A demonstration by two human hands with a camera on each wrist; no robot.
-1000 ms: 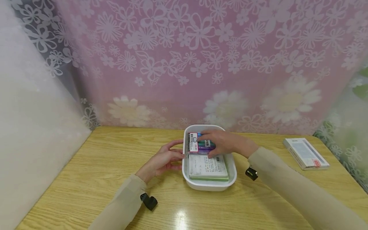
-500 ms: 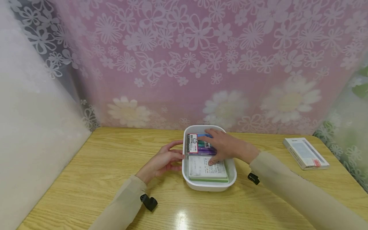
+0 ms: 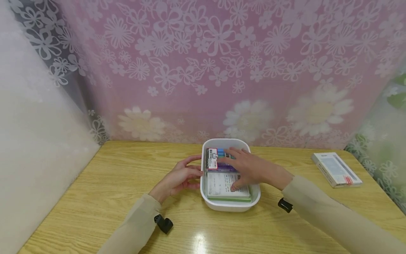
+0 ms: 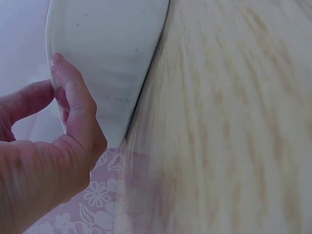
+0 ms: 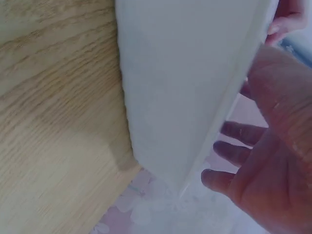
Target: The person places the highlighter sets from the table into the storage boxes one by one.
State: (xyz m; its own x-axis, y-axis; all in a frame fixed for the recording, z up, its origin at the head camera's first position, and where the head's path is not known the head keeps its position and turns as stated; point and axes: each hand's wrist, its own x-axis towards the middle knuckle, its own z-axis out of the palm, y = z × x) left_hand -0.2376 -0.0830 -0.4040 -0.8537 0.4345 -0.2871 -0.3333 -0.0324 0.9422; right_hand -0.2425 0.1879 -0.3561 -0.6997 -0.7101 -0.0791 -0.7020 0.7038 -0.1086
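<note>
A white plastic bin (image 3: 231, 208) stands on the table and holds a clear pack of coloured pens (image 3: 212, 159) at its far end. Nearer lies a small white book (image 3: 222, 185) with printed text, above something with a green edge (image 3: 228, 199). On the bin's left side, my left hand (image 3: 179, 176) holds the rim; the left wrist view shows bent fingers (image 4: 80, 105) against the wall. My right hand (image 3: 250, 169) spreads its fingers over the bin, partly covering pens and book. Whether its fingertips touch them cannot be told.
A flat white box (image 3: 337, 170) with a red sticker lies at the right of the wooden table (image 3: 127, 169). A pink flowered curtain (image 3: 177, 88) hangs along the back edge. Black cameras sit on both wrists.
My right hand has moved slightly toward me and right, its thumb shifting from the pens' near edge onto the book area. My left hand stays at the bin's rim.
</note>
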